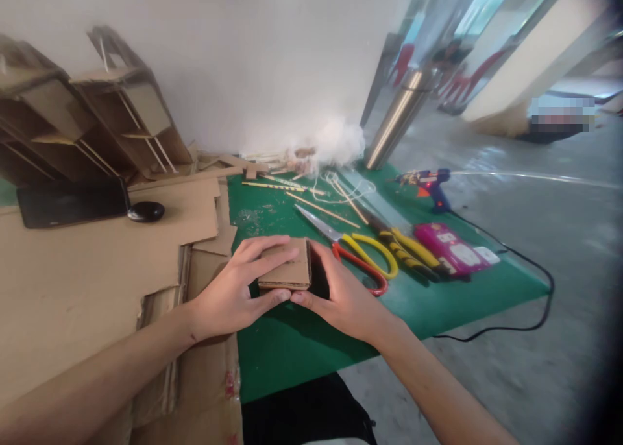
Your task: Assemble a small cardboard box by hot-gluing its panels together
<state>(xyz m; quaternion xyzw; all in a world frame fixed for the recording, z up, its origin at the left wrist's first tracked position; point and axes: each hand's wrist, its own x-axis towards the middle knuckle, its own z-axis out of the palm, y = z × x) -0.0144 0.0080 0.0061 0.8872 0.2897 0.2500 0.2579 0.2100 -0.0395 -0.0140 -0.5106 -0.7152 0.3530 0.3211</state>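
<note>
A small cardboard box (285,271) is between my two hands, over the green tabletop. My left hand (253,273) is closed on it, fingers across the top and thumb along the near edge. My right hand (335,286) grips its right side, thumb at the near lower edge; some of its fingers are hidden behind the box. Just right of the box lie scissors (350,242) with one yellow and one red handle. Beyond them are pliers (409,250) with black and yellow grips.
Cardboard sheets (97,270) cover the left side, with a black mouse (146,211) on them. Cardboard shelf-like structures (121,108) stand behind. A steel flask (396,120), glue gun (431,185), magenta box (450,247) and thin sticks (324,210) are around the green table (311,348).
</note>
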